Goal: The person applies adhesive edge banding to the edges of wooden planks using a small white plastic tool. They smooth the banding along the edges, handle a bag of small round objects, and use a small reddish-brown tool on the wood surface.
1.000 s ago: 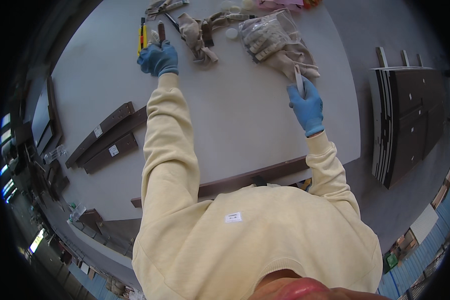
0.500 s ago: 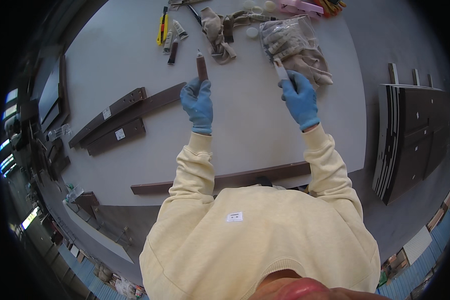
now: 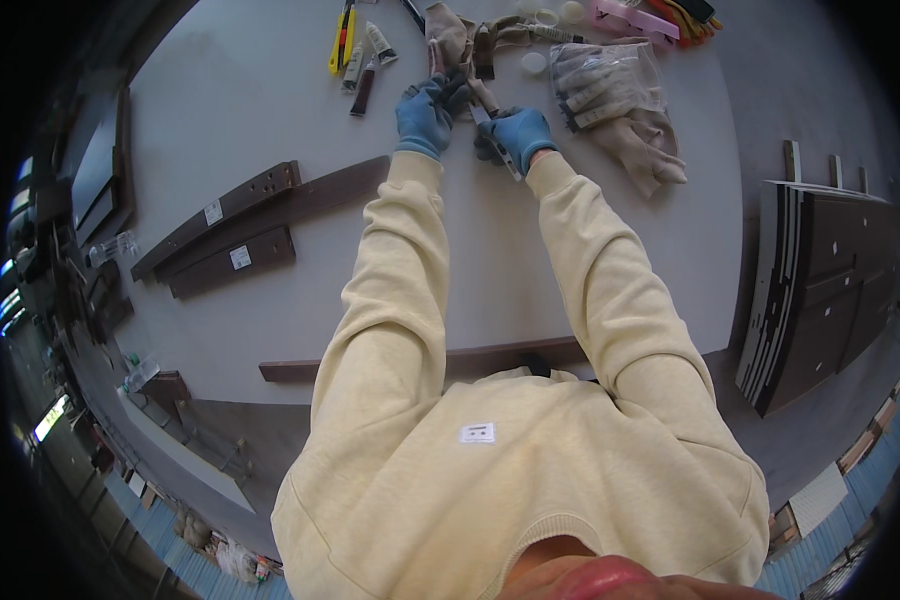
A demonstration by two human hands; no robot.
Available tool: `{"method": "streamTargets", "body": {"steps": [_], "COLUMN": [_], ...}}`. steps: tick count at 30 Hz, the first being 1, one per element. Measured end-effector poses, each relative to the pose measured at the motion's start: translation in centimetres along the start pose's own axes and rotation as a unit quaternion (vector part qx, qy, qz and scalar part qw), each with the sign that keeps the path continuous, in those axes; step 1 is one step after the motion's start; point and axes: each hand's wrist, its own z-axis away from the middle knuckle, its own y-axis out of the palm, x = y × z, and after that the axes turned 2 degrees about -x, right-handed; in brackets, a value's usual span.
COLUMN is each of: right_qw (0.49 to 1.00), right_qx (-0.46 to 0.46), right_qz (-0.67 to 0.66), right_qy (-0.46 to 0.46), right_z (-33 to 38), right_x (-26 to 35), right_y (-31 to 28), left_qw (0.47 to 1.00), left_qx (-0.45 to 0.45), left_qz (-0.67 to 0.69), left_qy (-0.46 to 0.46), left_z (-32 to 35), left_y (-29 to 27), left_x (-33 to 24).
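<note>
Our left hand (image 3: 425, 115) grips a brown stick (image 3: 438, 62); our right hand (image 3: 518, 133) clasps a slim metal blade (image 3: 497, 143).

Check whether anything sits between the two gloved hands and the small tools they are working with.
Nothing visible does. The left hand grips a dark stick-like piece and the right hand grips a slim metal blade tool, both held directly.
</note>
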Motion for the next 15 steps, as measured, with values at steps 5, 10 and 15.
{"method": "streamTargets", "body": {"steps": [5,10,15], "right_qw": [0.995,0.985,0.768], "right_qx": [-0.015,-0.015,-0.246], "right_qz": [0.101,0.165,0.344], "right_qy": [0.003,-0.046,-0.481], "right_z": [0.1,3.5,4.7], "right_x": [0.8,0.3,-0.4], "right_y": [0.0,-1.9,-2.2], "left_qw": [0.994,0.994,0.998], "left_qx": [-0.049,-0.051,-0.032], "left_qz": [-0.09,-0.095,-0.046], "left_qy": [0.035,0.034,0.035], "left_z": [0.0,0.4,0.3], "left_y": [0.6,1.2,0.7], "left_x": [0.4,-0.1,0.8]}}
